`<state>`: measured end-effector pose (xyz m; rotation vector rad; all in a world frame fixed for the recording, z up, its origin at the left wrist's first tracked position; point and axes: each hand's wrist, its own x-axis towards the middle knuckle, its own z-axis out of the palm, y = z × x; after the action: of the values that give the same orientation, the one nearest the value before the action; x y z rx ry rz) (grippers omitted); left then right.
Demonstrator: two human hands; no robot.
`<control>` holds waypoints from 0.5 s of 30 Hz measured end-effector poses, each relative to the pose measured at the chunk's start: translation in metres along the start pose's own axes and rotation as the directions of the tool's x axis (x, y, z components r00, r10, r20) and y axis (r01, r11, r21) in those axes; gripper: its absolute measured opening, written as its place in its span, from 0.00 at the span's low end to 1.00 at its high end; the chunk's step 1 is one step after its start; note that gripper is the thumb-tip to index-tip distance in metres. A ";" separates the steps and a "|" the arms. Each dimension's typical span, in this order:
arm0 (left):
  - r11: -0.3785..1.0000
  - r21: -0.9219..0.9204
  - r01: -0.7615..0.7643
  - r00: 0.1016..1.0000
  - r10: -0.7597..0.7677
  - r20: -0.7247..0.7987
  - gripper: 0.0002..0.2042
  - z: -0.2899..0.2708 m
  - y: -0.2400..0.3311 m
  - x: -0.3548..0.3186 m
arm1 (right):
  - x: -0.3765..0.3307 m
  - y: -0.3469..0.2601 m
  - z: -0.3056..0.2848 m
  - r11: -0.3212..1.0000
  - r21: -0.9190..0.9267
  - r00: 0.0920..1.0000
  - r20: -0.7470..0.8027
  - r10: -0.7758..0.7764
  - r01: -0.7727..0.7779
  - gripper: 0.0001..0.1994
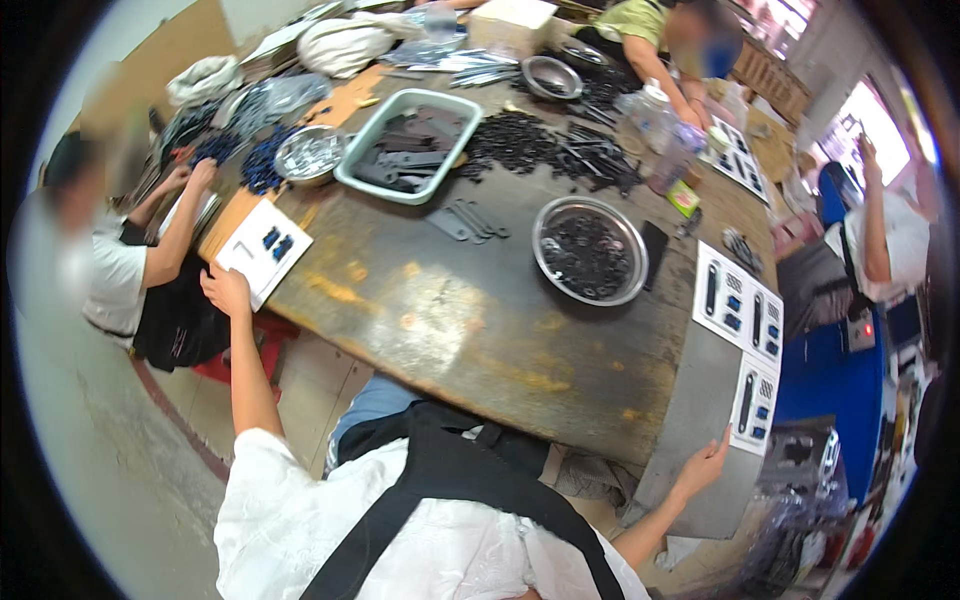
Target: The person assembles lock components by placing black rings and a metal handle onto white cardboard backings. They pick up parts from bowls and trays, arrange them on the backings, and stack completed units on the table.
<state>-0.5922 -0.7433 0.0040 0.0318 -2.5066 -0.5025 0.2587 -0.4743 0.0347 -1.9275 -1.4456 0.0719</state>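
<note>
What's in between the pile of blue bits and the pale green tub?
In the head view, a round metal bowl of shiny pieces sits between the blue pile and the tub.

How far the left grip (227, 290) reaches beneath the white rectangular card with blue and black parts (262, 272) is hidden. Whether the right grip (706, 465) touches the white card with a black strip and blue parts (756, 400) cannot be told. The dark pieces (590, 250) in the round steel bowl (600, 299) are too small to identify; that bowl covers part of a flat black slab (656, 248). The heap of small black pieces (515, 140) runs together. The heads of the white-shirted co-worker (120, 265) and green-shirted co-worker (640, 20) are blurred; the dark rim cuts off another white-shirted person (905, 245).
</note>
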 end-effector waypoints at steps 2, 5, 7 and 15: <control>0.875 -0.183 0.448 0.841 -0.344 0.417 0.16 0.027 -0.106 0.068 | -0.020 -0.040 0.033 0.984 0.166 0.989 0.124 -0.084 0.063 0.23; 0.509 -0.481 0.713 0.635 -0.180 0.751 0.09 0.046 -0.085 0.037 | -0.059 -0.120 0.035 0.916 0.343 0.944 0.173 -0.282 0.210 0.22; 0.552 -0.558 0.619 0.678 -0.018 0.735 0.06 0.036 -0.086 0.028 | -0.087 -0.177 0.044 0.855 0.468 0.873 0.295 -0.390 0.224 0.21; 0.538 -0.585 0.607 0.665 0.061 0.745 0.06 0.027 -0.093 0.003 | -0.212 -0.343 0.077 0.600 0.764 0.212 0.562 -0.800 0.240 0.18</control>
<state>-0.6178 -0.8205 -0.0482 -0.0988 -2.6618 -2.1716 -0.1339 -0.5767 0.0947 -0.6607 -2.4030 1.2146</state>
